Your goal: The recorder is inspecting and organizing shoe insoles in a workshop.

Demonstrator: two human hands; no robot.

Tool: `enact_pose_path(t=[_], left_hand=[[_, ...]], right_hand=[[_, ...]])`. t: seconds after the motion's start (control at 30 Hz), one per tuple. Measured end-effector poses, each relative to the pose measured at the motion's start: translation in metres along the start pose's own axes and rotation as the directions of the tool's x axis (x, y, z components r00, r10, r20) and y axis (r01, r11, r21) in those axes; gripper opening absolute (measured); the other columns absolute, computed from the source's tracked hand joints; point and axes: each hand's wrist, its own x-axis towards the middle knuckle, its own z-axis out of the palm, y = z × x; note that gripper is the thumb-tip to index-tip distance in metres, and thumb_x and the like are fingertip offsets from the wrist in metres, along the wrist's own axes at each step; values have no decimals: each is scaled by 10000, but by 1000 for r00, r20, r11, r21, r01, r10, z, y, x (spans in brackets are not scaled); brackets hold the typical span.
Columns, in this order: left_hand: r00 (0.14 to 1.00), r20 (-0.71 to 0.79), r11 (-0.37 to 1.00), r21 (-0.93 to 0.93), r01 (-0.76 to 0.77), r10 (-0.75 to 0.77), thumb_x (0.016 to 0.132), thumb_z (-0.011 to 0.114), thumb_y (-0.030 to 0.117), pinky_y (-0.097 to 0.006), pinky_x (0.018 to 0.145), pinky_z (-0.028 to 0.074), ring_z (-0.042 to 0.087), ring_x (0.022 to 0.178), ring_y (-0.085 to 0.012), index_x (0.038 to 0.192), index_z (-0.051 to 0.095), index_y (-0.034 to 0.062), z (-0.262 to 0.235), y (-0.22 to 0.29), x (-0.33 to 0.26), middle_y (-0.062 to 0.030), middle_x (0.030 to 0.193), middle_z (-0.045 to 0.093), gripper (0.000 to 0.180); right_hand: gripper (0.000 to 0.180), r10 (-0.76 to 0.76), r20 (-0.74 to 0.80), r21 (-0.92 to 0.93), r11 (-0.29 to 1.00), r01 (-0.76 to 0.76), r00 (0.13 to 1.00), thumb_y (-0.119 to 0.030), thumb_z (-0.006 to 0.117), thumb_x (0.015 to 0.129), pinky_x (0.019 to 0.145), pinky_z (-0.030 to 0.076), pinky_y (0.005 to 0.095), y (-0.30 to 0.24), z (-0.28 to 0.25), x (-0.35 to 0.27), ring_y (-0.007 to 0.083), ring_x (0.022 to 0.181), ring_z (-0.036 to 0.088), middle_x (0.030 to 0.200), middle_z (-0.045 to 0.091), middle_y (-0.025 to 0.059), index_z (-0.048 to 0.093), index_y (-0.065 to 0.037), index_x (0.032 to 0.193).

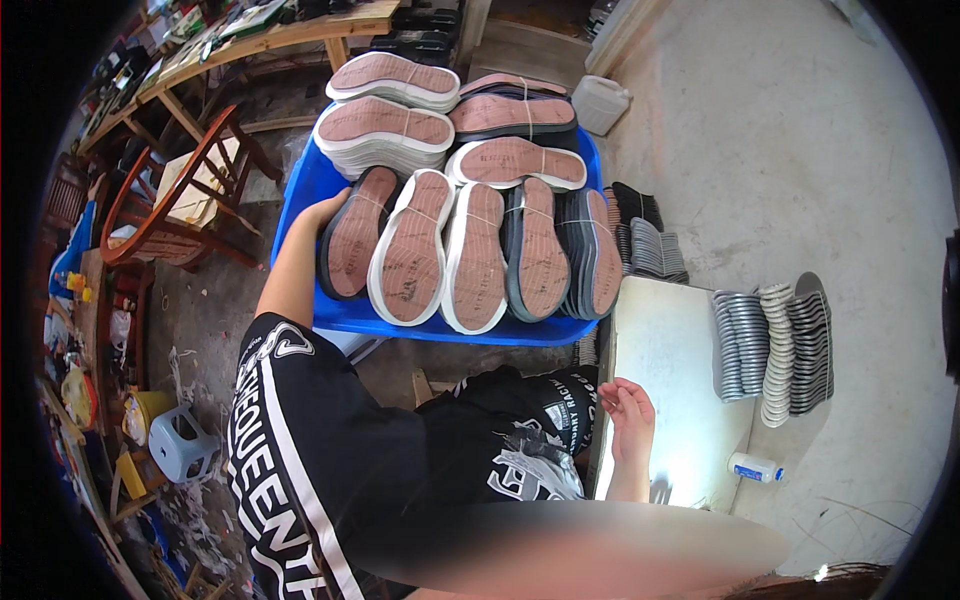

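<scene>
A blue plastic tub (440, 330) is piled with tied bundles of shoe soles, pinkish-brown on top with white or dark edges. At its left side my left hand (324, 208) is closed against a dark-edged bundle of shoe soles (360, 235), its fingers partly hidden behind it. Beside that bundle lie white-edged bundles (412, 250) and a grey-edged one (540, 250). My right hand (630, 420) is raised over the white tabletop (680, 340), fingers loosely bent and apart, with nothing visible in it.
More stacks of soles (765, 345) stand at the right of the white table, near a white bottle (755, 467). Beyond the tub are a white jug (600, 105) and a wooden workbench (290, 40). At left stand a wooden chair (190, 190) and a light-blue stool (182, 442); scraps litter the floor.
</scene>
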Motion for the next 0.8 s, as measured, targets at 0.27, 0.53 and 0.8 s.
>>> enact_pose_path(t=[0.27,0.53,0.8], left_hand=[[998,70,997,-78,9,-4,931,463,509,-367,784,513,651,893,-235,1058,660,16,7,26,11,-116,1048,669,545],[987,156,984,-162,69,-43,933,464,501,-364,781,515,653,885,-234,1062,660,20,20,27,14,-115,1046,670,535],[966,245,965,-225,136,-79,935,465,494,-360,778,516,654,878,-233,1066,659,24,29,28,18,-115,1043,671,525]], right_hand=[[179,51,-40,92,995,-48,998,-99,499,927,808,470,299,28,-19,-5,197,906,624,957,649,115,564,-1,1062],[168,70,-84,79,995,-63,994,-92,502,929,774,486,286,30,-20,-3,187,894,625,941,650,111,570,-3,1053],[175,97,-130,43,995,-92,987,-85,492,936,691,502,251,36,-25,-2,168,873,635,919,662,101,582,1,1059]])
